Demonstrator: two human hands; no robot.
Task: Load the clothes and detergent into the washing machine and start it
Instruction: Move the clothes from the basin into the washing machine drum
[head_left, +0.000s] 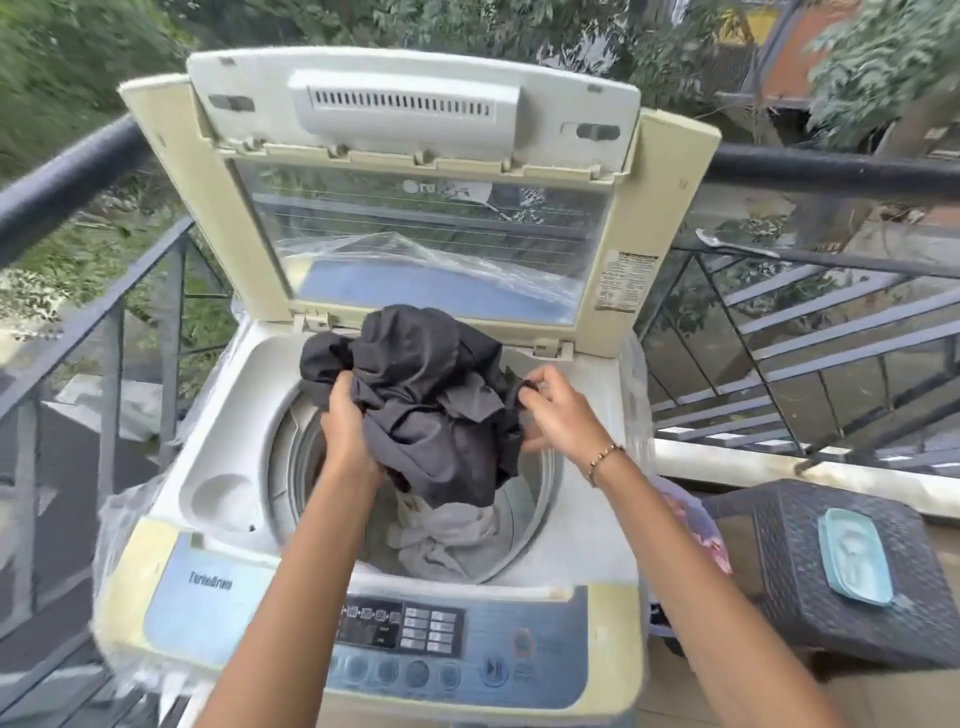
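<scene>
Washing machine, lid raised at 12 o'clock. Left hand and right hand hold a bundle of dark clothes over the drum mouth, each grip clamped on the cloth at the bundle's 9 and 3 o'clock. Grey garment lies inside the drum, at 6 o'clock beneath the bundle.

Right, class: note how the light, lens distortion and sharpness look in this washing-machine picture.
Head view: soft, even daylight with no hard shadows; the wide lens bows the railing; foliage in the top-left corner is smeared; the dark garment and the left hand and right hand gripping it are sharp.
</scene>
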